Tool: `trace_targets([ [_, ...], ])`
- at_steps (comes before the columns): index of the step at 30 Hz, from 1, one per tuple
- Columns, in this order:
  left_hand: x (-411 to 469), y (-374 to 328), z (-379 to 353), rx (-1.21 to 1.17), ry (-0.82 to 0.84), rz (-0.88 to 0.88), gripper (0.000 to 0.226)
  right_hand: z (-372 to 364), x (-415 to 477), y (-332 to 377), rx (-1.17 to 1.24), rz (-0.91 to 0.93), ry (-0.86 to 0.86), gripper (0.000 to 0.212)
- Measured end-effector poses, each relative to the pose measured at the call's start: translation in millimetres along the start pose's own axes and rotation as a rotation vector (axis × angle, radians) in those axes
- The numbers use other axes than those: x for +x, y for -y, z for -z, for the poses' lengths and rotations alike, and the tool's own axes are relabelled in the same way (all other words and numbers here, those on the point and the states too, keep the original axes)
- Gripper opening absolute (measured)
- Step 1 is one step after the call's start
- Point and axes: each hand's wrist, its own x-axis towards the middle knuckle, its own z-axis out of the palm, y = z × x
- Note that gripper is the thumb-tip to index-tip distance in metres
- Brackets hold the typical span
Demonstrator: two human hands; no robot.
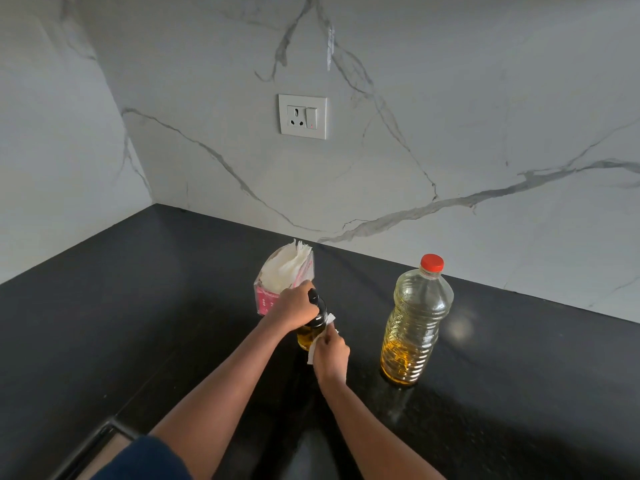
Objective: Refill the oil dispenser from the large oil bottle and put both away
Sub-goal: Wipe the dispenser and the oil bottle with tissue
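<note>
gripping oil dispenser point(306, 336) neck with left hand point(298, 308) | pinching tissue point(328, 320) against its side with right hand point(330, 356) | large oil bottle point(415, 323) upright, capped, rightward, nearer right hand

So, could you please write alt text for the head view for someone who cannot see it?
The left hand grips the oil dispenser by its top while the right hand holds a tissue against it; the capped large oil bottle stands to its right.
</note>
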Motion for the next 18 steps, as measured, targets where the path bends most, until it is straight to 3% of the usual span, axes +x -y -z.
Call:
trace_targets([
  [5, -3, 0, -6, 0.064, 0.016, 0.011, 0.064, 14, 15, 10, 0.140, -0.067, 0.113, 0.039],
  [9, -3, -4, -9, 0.101, -0.051, 0.056, 0.064, 10, 5, 9, 0.355, -0.034, -0.027, 0.043],
  [11, -3, -6, -10, 0.120, -0.068, 0.098, 0.067, 4, -7, 0, 0.342, -0.061, -0.087, 0.045],
  [15, -9, -11, -13, 0.207, -0.102, 0.194, 0.077, -4, -20, -14, 0.157, -0.172, -0.022, 0.048],
  [18, -14, -17, -6, 0.246, -0.081, 0.216, 0.072, -1, -18, -5, 0.146, -0.183, -0.049, 0.042],
])
